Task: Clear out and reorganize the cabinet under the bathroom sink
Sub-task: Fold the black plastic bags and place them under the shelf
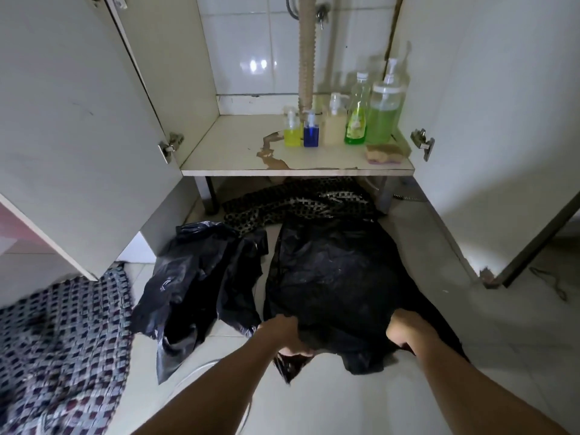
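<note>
Clearly, the limp, light, slippery bag (339,277) is gripped at its near edge by both hands' curled fingers (282,324).

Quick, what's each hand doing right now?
Left hand: grips the near edge of the black plastic bag.
Right hand: grips the same bag's near edge.

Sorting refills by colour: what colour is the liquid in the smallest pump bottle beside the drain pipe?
Blue liquid in the small pump bottle, seen in the head view.
</note>
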The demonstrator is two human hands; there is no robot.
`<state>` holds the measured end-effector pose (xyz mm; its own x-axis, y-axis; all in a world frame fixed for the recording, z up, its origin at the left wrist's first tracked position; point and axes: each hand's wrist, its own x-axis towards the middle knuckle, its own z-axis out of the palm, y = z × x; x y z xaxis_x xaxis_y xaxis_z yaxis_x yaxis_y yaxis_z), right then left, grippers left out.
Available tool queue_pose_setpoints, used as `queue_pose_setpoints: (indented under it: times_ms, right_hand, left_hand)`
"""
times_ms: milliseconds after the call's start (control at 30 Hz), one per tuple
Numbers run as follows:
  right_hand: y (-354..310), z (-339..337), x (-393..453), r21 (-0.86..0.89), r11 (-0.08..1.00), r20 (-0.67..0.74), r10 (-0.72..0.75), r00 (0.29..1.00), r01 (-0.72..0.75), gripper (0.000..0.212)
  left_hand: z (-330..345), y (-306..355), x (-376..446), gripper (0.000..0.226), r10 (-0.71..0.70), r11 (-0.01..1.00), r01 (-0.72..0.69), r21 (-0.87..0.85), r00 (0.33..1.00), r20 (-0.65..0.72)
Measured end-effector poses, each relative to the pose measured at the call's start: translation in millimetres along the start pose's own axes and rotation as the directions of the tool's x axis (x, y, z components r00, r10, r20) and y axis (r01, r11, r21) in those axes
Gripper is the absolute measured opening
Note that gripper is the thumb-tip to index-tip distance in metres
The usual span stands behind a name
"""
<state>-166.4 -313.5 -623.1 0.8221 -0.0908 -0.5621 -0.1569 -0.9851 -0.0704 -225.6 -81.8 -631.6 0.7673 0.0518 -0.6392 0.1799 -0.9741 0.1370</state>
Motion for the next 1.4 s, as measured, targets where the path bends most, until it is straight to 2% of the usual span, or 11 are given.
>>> queue_pose_setpoints:
  times_ms: [200,267,400,533,667,867,1067,1133,1200,1267,1400]
  right_hand:
    - [-109,-72,-25,0.202,0.916,-0.182,-0.312,0.933,0.346,0.017]
    - [-151,-78,-35,0.267,0.85,-0.239,-0.397,0.886,0.454,0.036]
    - [-209,-48,-55,0.199,0.783,-0.219,-0.551,0.806,0.589,0.04]
    - [-232,20,-56,0.035,0.803,-0.05,-0.593,0.803,0.595,0.044]
    - [-238,72,-50,-0.123,0.784,-0.092,-0.619,0.78,0.608,0.042]
    - [-253,79,-42,-0.088,0.757,-0.127,-0.653,0.747,0.647,0.014]
    - [-276,63,-50,-0.185,0.744,0.028,-0.649,0.76,0.642,0.026]
    - [-280,58,-52,-0.17,0.741,-0.02,-0.661,0.75,0.649,0.011]
    - [-282,54,-55,-0.127,0.744,-0.118,-0.668,0.735,0.656,0.031]
    - [-284,48,-56,-0.066,0.724,-0.247,-0.679,0.691,0.687,0.038]
    - [-294,16,-57,0.095,0.639,-0.467,-0.649,0.601,0.764,0.039]
  left_hand:
    - [-139,-32,-21,0.053,0.137,0.975,-0.096,0.201,0.97,-0.199]
    - [-181,-54,-32,0.05,0.134,0.966,-0.058,0.252,0.946,-0.294]
    - [-182,-101,-48,0.047,0.076,0.968,0.011,0.251,0.94,-0.334]
    - [-118,-153,-38,0.061,-0.093,0.95,0.133,0.282,0.984,-0.15]
    - [-84,-196,-27,0.095,-0.299,0.925,0.341,0.169,0.925,-0.234]
    - [-64,-216,-28,0.042,-0.326,0.925,0.361,0.118,0.913,-0.244]
    - [-96,-221,-40,0.036,-0.347,0.911,0.408,0.06,0.836,-0.425]
    - [-107,-225,-47,0.035,-0.343,0.897,0.434,0.085,0.803,-0.488]
    - [-111,-226,-48,0.036,-0.34,0.89,0.446,0.1,0.792,-0.507]
    - [-111,-222,-45,0.039,-0.3,0.912,0.399,0.091,0.803,-0.515]
    - [-115,-210,-30,0.073,0.052,0.996,-0.019,0.082,0.905,-0.422]
